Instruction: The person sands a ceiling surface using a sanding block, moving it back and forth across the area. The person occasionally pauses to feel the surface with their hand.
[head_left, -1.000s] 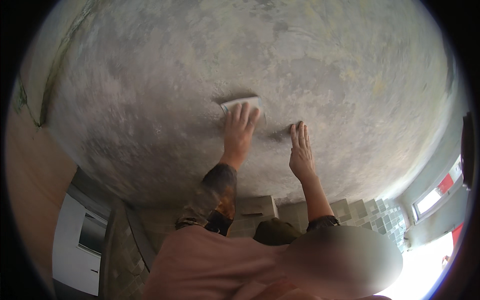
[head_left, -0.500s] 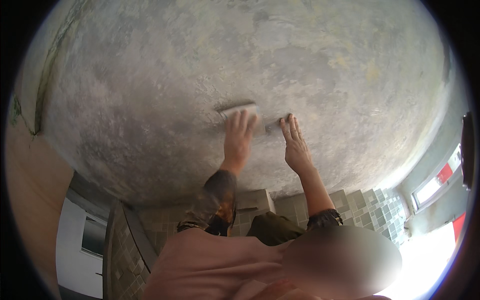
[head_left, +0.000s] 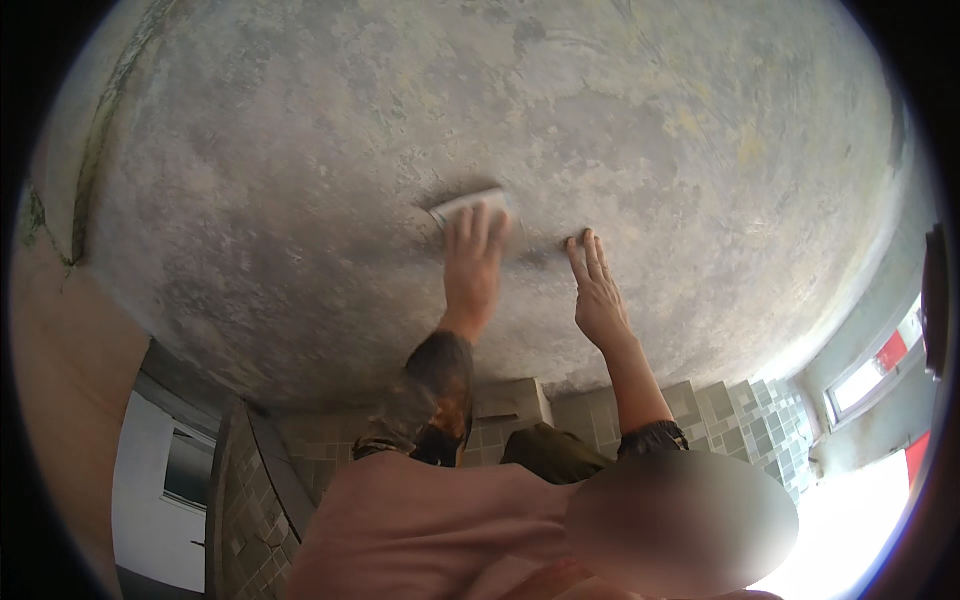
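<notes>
Fingers of the left hand (head_left: 472,275) lie fairly straight over a pale sheet (head_left: 458,208) in the head view, slightly parted at the tips and blurred; the thumb is hidden, so I cannot tell whether it pinches the sheet; the sheet sits between that hand and the mottled grey wall (head_left: 350,150), its far edge showing beyond the fingertips; to its right, the right hand (head_left: 602,300) shows nothing in it, fingers extended, the first two a little apart, tips at the wall, seemingly for support. For good rubbing, I judge, the sheet wants even pressure from all the fingers; no corner should lift or fold; short, overlapping strokes would suit; a bare fingertip past the edge could scrape on the rough surface. As for containers, I can make out none for certain; a pale box-like block (head_left: 515,401) shows near the wall's lower edge; whether it holds anything cannot be told.
</notes>
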